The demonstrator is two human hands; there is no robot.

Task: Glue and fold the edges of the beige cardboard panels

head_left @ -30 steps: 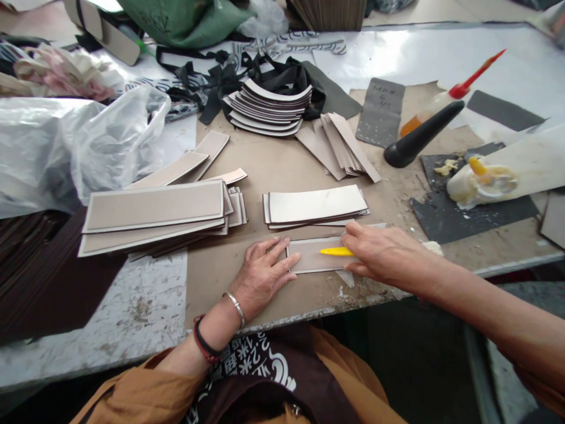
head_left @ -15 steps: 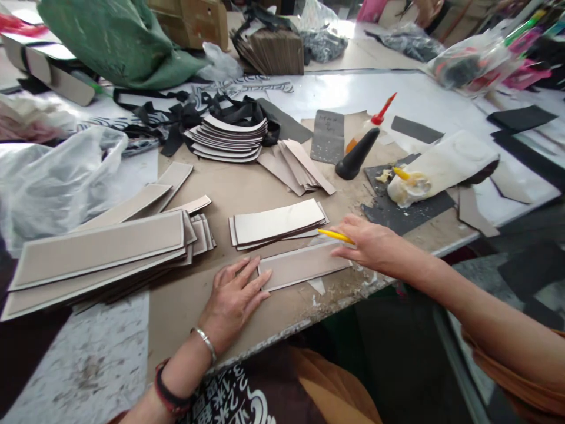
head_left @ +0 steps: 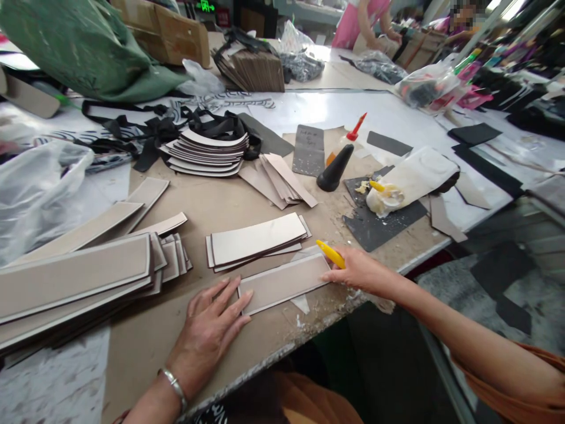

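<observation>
A tan rectangular strip (head_left: 285, 281) lies flat near the table's front edge. My left hand (head_left: 207, 330) rests on its left end, fingers stretched flat, holding nothing. At the strip's right end my right hand (head_left: 359, 272) is closed round a small yellow tool (head_left: 331, 254), whose tip points up and to the left above the strip's corner. Just behind the strip sits a short stack of similar strips (head_left: 256, 240).
A long stack of bordered strips (head_left: 79, 282) lies at left beside a plastic bag (head_left: 35, 194). Behind are curved pieces (head_left: 207, 152), fanned strips (head_left: 278, 179), a black cone (head_left: 334, 169), a glue bottle (head_left: 351, 132) and a glue-smeared white bag (head_left: 410, 179). Another person (head_left: 359, 23) works far back.
The view has tilted up and swung left, showing more of the room. My right hand slid to the strip's right end, the yellow tool now off the strip's face. My left hand stays.
</observation>
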